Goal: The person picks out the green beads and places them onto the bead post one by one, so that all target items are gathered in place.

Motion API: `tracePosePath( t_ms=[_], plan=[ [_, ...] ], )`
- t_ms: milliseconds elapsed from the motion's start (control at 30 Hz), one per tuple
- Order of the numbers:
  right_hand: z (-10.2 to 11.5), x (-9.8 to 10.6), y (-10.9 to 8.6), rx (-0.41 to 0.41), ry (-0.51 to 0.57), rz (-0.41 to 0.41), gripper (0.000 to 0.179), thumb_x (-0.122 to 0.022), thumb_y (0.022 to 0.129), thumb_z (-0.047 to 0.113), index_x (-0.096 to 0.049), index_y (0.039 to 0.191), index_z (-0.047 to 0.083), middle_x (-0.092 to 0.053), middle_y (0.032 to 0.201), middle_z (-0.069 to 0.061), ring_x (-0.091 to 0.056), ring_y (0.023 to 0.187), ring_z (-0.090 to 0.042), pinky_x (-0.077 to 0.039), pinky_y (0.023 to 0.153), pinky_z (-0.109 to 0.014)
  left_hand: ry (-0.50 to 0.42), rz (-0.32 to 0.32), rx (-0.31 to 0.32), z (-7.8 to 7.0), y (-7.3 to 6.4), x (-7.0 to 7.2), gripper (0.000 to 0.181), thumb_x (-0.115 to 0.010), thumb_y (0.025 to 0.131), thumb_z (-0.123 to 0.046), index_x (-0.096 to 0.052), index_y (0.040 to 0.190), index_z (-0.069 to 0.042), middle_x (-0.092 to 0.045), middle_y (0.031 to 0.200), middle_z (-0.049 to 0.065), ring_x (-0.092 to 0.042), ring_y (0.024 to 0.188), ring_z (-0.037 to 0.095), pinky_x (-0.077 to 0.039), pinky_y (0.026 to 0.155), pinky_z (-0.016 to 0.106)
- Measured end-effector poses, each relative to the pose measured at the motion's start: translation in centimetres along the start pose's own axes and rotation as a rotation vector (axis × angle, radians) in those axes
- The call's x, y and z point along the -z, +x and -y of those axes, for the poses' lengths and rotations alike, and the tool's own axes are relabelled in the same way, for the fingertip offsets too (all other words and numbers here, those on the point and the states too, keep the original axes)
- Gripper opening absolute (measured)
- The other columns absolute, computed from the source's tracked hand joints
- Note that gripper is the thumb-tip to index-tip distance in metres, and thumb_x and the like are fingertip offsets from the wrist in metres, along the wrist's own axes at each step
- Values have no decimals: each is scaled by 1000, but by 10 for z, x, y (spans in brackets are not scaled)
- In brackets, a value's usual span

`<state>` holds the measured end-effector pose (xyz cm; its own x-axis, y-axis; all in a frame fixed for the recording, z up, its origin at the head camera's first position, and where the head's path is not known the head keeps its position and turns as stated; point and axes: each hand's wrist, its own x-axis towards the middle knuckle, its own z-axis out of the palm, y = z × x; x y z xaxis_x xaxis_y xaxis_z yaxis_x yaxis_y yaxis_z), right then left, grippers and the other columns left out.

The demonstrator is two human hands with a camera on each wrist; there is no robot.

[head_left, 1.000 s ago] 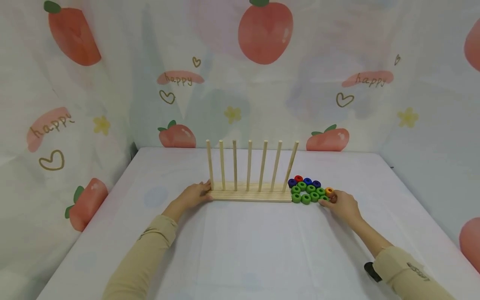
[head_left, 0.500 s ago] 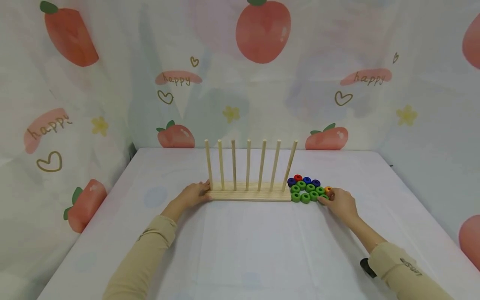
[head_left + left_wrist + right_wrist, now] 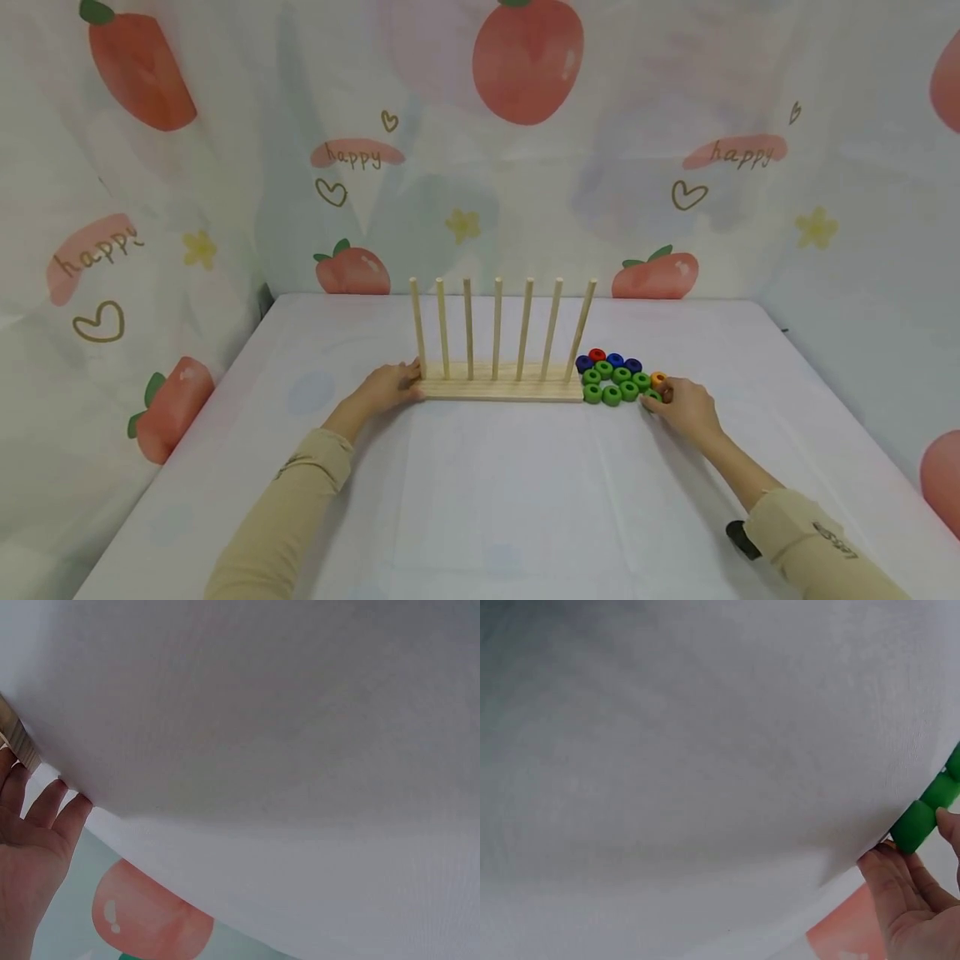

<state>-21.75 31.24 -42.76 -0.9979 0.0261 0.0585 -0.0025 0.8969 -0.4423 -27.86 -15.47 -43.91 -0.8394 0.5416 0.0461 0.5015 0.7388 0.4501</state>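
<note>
Now slightly rightward, green ring (image 3: pixel 913 829) in pinching right hand (image 3: pixel 686 408), left hand (image 3: pixel 386 390) round end of wooden base (image 3: pixel 498 390)

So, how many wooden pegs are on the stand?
7, in one row along the wooden base, left to right: first peg by the left hand, second peg, third peg, fourth peg, fifth peg, sixth peg, seventh peg nearest the rings. None looks hidden.

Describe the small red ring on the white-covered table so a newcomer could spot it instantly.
Find the pale wooden rack with seven rods. Beside its end nearer the bare right hand lies a cluster of coloured rings. At the far edge, between a dark purple ring and a blue ring, sits the small red ring, the only red one visible.
</note>
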Motion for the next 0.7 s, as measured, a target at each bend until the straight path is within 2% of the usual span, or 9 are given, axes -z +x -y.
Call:
tracePosePath(
  t_ms=[100, 200, 300, 367, 400, 467, 600, 633, 700],
  plan=[
    [-1, 3, 0, 26, 7, 18, 34, -66, 85, 18, -60, 95, -14, -57, 74, -15, -50, 67, -24, -41, 55, -32, 3, 0, -1, 0, -1, 0, 61, -63, 86, -31, -48, 131, 7, -42, 138, 25, -43, 125, 50, -36, 104, 57],
    [-1, 8, -1, 56, 16, 30, 36, -66, 86, 18, -61, 99, -16, -62, 85, -25, -57, 75, -33, -49, 63, -42, 13, 3, 7, -1, -1, 1, 60, -63, 86, -31, -49, 131, 6, -42, 139, 24, -43, 125, 49, -36, 105, 57],
    [-3, 12, -2, 69, 26, 50, 39, -66, 86, 18, -61, 103, -17, -63, 93, -30, -60, 84, -40, -51, 70, -48, 16, 12, 32, -3, -2, 2, 57, -63, 88, -30, -50, 132, 5, -42, 140, 23, -42, 127, 48, -35, 105, 56],
    [-5, 13, 0, 68, 30, 64, 40, -66, 86, 18, -60, 105, -17, -64, 94, -30, -61, 86, -41, -52, 71, -49, 16, 16, 51, -3, -3, 3, 55, -63, 89, -28, -50, 132, 4, -42, 140, 22, -42, 128, 47, -35, 105, 56],
    [-16, 7, 5, 81, 32, 52, 47, -65, 88, 29, -62, 105, -15, -66, 92, -27, -62, 84, -39, -53, 69, -46, 21, 18, 57, -3, -3, 3, 54, -63, 89, -28, -50, 132, 3, -43, 141, 21, -42, 128, 46, -35, 105, 56],
    [-16, 8, 4, 91, 38, 39, 45, -66, 88, 28, -62, 103, -14, -66, 91, -26, -62, 84, -39, -53, 68, -45, 27, 19, 63, -3, -3, 3, 55, -63, 89, -29, -50, 133, 3, -42, 141, 21, -42, 128, 46, -35, 105, 55],
    [-15, 9, -1, 123, 51, -8, 40, -66, 87, 26, -64, 101, -12, -67, 92, -26, -63, 86, -41, -54, 67, -45, 23, 22, 69, -2, -2, 3, 56, -63, 89, -29, -49, 134, 2, -42, 142, 20, -42, 129, 45, -36, 105, 55],
    [-4, 16, -8, 118, 56, -1, 31, -66, 85, 13, -63, 101, -14, -66, 94, -29, -63, 88, -44, -54, 69, -48, 21, 22, 69, -3, -2, 3, 56, -63, 89, -29, -49, 134, 2, -42, 142, 19, -42, 129, 45, -36, 105, 55],
    [-3, 17, -9, 121, 61, -9, 32, -65, 85, 12, -62, 102, -14, -65, 96, -30, -63, 88, -44, -54, 69, -48, 19, 21, 68, -3, -2, 3, 55, -63, 89, -28, -49, 134, 1, -42, 142, 19, -42, 129, 44, -36, 105, 55]
  ],
)
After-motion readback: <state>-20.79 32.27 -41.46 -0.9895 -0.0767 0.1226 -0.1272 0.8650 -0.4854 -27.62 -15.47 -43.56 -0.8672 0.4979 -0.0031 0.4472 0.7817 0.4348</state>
